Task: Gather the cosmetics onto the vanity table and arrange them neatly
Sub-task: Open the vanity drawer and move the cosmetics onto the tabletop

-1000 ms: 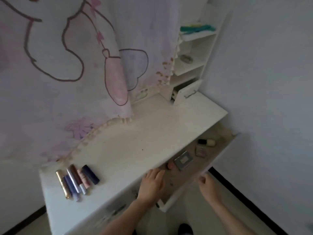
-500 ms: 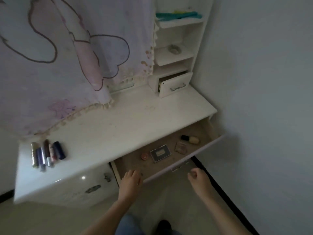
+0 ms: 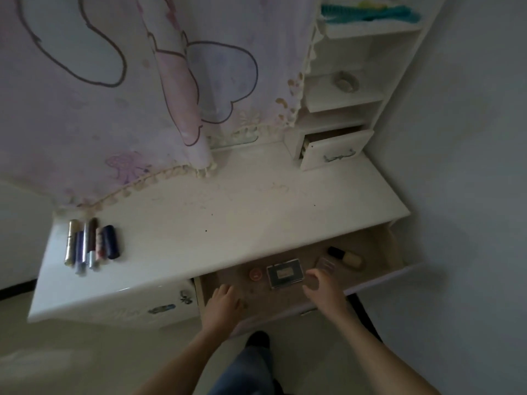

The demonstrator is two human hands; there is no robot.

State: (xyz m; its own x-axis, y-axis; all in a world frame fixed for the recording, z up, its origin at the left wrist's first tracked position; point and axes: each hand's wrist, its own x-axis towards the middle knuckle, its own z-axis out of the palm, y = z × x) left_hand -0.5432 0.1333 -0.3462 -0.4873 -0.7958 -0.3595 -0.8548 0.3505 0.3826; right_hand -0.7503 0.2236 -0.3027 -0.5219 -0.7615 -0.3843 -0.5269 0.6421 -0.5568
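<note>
Head view: an open drawer (image 3: 370,283) under the right part of the table (image 3: 228,212) holds four cosmetics. A row of tubes (image 3: 91,245) already lies at the table's left end.
Drawer contents: from left to right, a round red pot (image 3: 255,274), a flat compact (image 3: 285,273), a square case (image 3: 325,264), and a bottle (image 3: 346,257) with a dark cap lying on its side.
Left hand (image 3: 224,305): fingers straight, resting flat at the drawer's near left, grasping nothing.
Right hand (image 3: 323,283): fingers loosely bent just right of the compact and near the square case. Nothing shows in its grip.
Handling: the compact looks light, stiff and smooth, likely hinged, with a breakable pressed cake or mirror inside. The bottle will probably roll.
Where to hold: pinch the compact across its short edges, thumb opposite fingers, keeping it level and closed. Take the bottle round its body, not the cap.
</note>
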